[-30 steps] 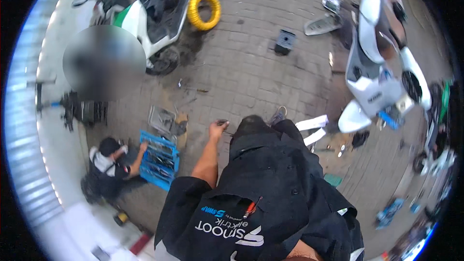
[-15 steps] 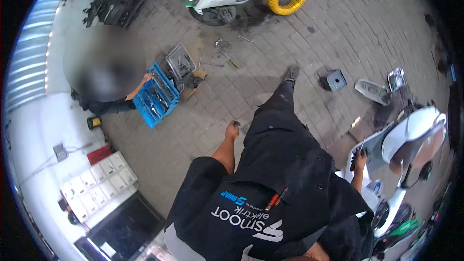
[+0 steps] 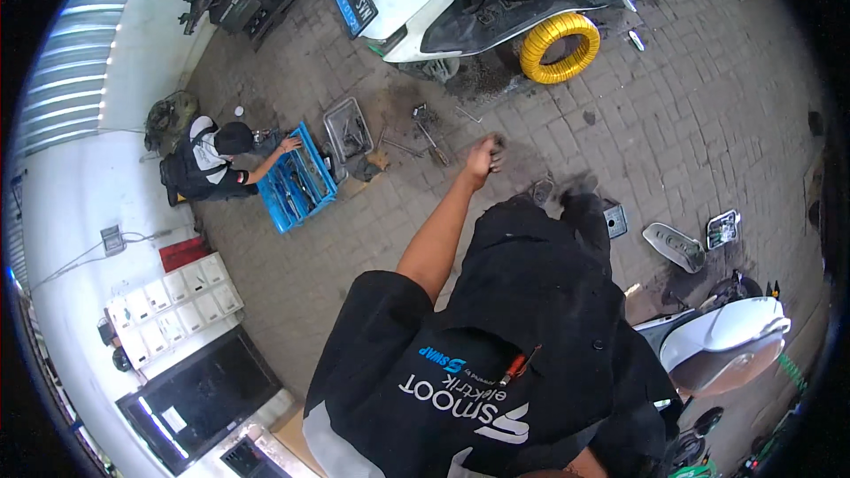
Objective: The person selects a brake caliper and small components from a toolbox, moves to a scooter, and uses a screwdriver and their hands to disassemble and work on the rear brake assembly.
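Dark piece (image 3: 499,138), small and blurred, was in the left hand (image 3: 483,159), above the paved floor (image 3: 390,239). Its exact shape I could not tell. The bent fingers were together on it. Right hand was out of sight, so about its grip I could not tell. Around these were one blue toolbox (image 3: 312,211), touched by one co-worker's hand (image 3: 289,144), one tray (image 3: 364,126) just beside it, and one yellow tyre (image 3: 535,58). Two scooters were clearest: one green-and-white (image 3: 412,0), one white (image 3: 708,327). The black shirt (image 3: 540,301) blocked much floor below.
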`<state>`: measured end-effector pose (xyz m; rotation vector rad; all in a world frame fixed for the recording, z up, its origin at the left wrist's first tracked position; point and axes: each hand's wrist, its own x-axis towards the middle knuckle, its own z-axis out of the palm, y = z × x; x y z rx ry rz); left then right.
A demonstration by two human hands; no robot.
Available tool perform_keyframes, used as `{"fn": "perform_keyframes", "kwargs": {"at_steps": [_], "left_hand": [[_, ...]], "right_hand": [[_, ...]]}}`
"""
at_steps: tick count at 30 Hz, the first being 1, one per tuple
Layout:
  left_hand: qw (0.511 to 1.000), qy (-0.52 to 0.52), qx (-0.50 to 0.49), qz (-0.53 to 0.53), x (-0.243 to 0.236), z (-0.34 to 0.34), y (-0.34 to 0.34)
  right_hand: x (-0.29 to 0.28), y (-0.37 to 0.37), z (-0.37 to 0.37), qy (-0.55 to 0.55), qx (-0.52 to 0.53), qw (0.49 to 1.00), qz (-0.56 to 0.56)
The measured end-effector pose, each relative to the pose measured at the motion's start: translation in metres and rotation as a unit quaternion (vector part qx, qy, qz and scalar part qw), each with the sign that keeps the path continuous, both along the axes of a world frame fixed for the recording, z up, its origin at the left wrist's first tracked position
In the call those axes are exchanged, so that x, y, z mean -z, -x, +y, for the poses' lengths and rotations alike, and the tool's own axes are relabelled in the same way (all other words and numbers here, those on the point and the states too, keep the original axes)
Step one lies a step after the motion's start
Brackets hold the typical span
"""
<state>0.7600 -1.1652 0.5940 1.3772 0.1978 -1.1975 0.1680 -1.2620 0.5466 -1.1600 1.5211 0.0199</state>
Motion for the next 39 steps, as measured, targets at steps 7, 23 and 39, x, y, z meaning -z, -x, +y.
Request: {"fn": "perform_keyframes", "kwargs": {"at_steps": [7, 23, 39], "left_hand": [[0.993, 0.035, 0.068, 0.09, 0.024, -0.108, 0.043], [0.833, -0.149, 0.39, -0.363, 0.133, -0.081, 0.082], [0.85, -0.109, 0.492, -0.151, 0.102, -0.65, 0.072]], "right_hand": [[-0.036, 0.006, -0.142, 0.014, 0.048, 0.999, 0.011], [-0.001, -0.054, -0.469, 0.046, 0.009, 0.998, -0.038], [0.025, 0.053, -0.44, -0.12, 0.327, 0.931, 0.107]]}}
